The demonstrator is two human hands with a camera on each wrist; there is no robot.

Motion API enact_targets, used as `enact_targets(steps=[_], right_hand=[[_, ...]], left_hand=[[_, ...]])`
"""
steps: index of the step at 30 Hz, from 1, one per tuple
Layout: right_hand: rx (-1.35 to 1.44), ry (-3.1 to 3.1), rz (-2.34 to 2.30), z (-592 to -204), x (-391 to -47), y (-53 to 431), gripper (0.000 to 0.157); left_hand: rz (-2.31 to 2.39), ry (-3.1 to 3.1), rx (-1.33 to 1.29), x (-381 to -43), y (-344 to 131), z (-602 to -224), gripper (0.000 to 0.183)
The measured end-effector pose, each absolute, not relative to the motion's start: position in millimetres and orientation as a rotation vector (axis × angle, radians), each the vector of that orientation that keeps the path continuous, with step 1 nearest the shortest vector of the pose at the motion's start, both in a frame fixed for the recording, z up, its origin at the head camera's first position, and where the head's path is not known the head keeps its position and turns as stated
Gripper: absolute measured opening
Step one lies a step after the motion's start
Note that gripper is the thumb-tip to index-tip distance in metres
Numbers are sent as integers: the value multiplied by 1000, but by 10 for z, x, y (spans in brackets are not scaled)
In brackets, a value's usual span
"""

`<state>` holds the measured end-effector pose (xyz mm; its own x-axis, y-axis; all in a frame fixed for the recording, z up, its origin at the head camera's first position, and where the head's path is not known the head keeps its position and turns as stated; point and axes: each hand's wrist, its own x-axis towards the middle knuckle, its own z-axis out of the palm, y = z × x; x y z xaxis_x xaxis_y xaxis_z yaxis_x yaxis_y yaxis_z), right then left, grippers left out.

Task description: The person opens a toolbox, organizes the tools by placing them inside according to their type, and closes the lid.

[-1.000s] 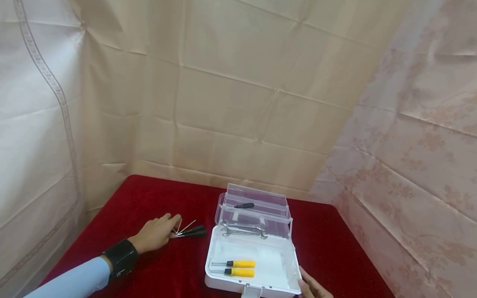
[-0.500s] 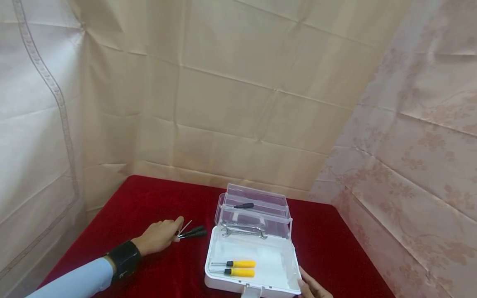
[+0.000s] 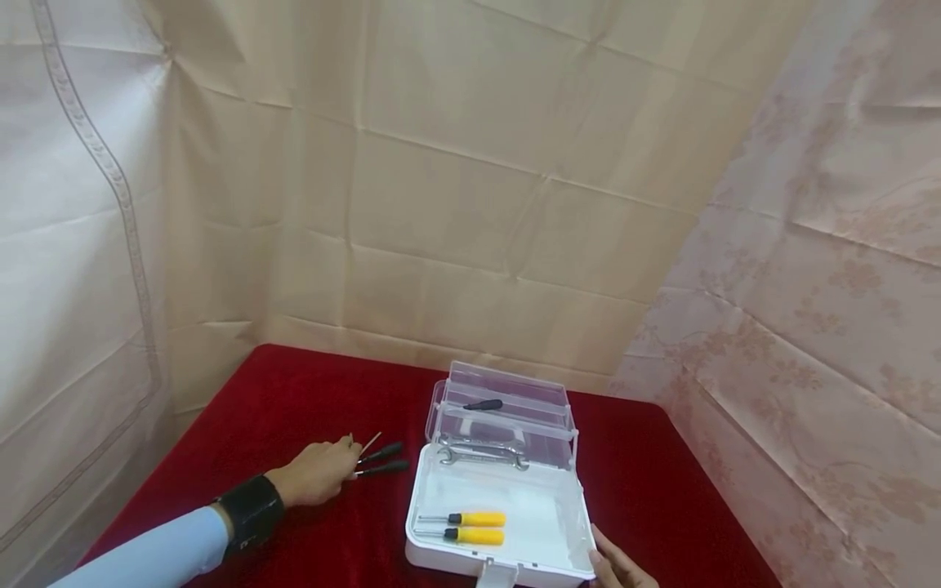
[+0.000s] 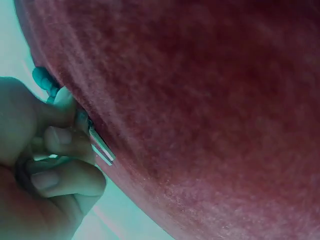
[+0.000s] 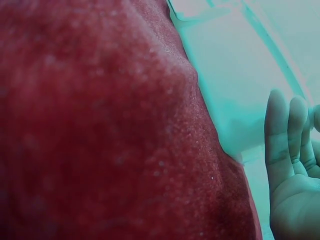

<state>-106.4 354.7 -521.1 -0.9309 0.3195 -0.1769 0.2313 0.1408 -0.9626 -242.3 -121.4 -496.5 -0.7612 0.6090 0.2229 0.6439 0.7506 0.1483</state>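
My left hand (image 3: 319, 472), fingers curled, pinches the metal shafts of black-handled screwdrivers (image 3: 385, 467) on the red cloth. A thin light stick (image 3: 371, 442) pokes up beyond the fingertips. In the left wrist view two slim prongs (image 4: 102, 146) stick out past the fingers and a dark handle (image 4: 42, 79) shows beyond the thumb; how they join is hidden. My right hand (image 3: 619, 563) rests at the near right corner of a white toolbox (image 3: 540, 523), its fingers straight in the right wrist view. Two yellow-handled screwdrivers (image 3: 476, 519) lie inside.
Behind the toolbox its transparent lid (image 3: 507, 376) stands back, with a black-handled tool (image 3: 483, 404) in one compartment. Open-ended wrenches (image 3: 481, 457) lie along the box's back edge. Red cloth (image 3: 301, 392) covers the table, and fabric curtains (image 3: 456, 204) hang around it.
My left hand has shifted slightly to the right, covering more of the shafts. The black handles now lie farther apart. The right hand and toolbox have hardly moved.
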Motion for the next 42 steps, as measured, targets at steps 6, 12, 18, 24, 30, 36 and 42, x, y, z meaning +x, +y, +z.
enact_targets(steps=[6,12,18,24,30,36,42], right_hand=[[-536,-2305,1949,-5248,-1064,3566,108],[-469,-2272,1936,-5356,-1096,3617,97],[-546,-2316,1925,-5253,-1073,3557,120],[-540,-2322,1927,-5233,-1058,3547,115],[-535,-2331,1935,-5223,-1057,3562,110],[-538,-2351,1926,-5212,-1056,3572,114],[-528,-2312,1895,-5210,-1065,3533,111]], left_hand=[[-378,-2771,-1052,-2424,-1263,-4916,14],[-355,-2717,-1038,-2426,-1324,-4849,19],[-426,-2708,-941,-2417,-1347,-4828,22],[-501,-2701,-865,-2411,-1398,-4826,17],[-524,-2666,-846,-2414,-1467,-4820,20],[-539,-2647,-784,-2441,-1467,-4782,19],[-551,-2637,-743,-2456,-1444,-4769,17]])
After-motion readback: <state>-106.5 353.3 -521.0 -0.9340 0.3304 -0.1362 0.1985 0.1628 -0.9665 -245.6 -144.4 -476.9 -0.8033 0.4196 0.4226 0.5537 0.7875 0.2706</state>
